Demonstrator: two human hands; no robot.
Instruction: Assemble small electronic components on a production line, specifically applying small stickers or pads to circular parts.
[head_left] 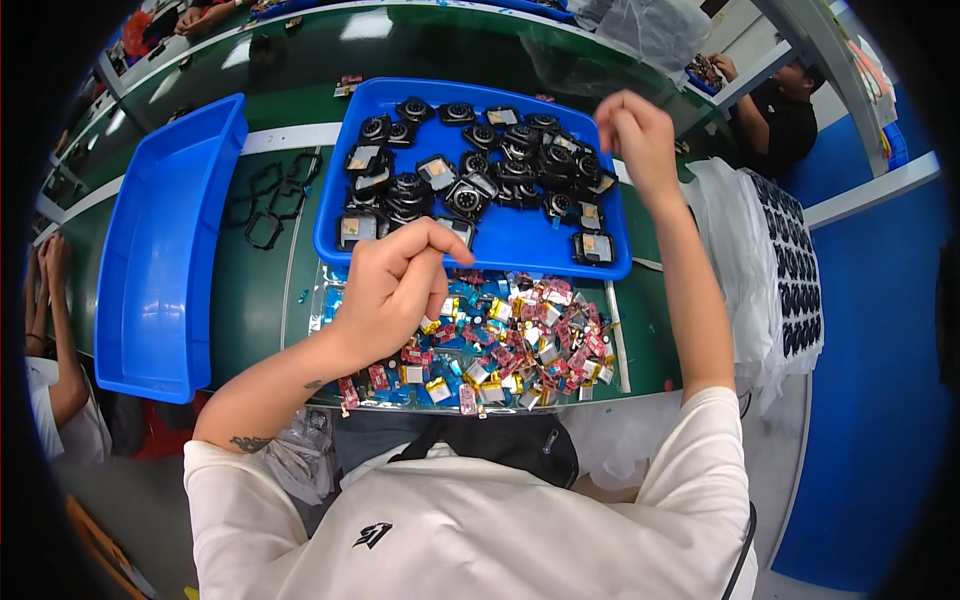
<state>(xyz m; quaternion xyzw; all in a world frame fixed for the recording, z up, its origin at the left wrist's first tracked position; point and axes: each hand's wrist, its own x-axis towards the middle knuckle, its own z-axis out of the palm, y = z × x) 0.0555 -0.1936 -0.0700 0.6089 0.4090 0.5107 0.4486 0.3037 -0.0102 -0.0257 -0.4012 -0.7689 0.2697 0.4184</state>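
My left hand (398,285) is above the near rim of a blue tray (520,252), its fingers curled in and the index finger bent forward. What its fingers hold, if anything, is hidden. At the tray's right rim, my right hand (640,140) is raised with the fingers closed, and nothing I can make out shows in them. Many black watch-case parts (466,199) lie in the tray, some round-faced, others with a silvery square. Between the tray and my body spreads a pile of small red circuit boards with silver and yellow battery cells (500,345).
A second blue tray (150,290) stands tilted at the left. Beside it lie thin black frames (265,205) on the green table (250,310). Stacked sheets with black parts (795,270) and white wrapping (720,240) are at the right. Other people sit around the line.
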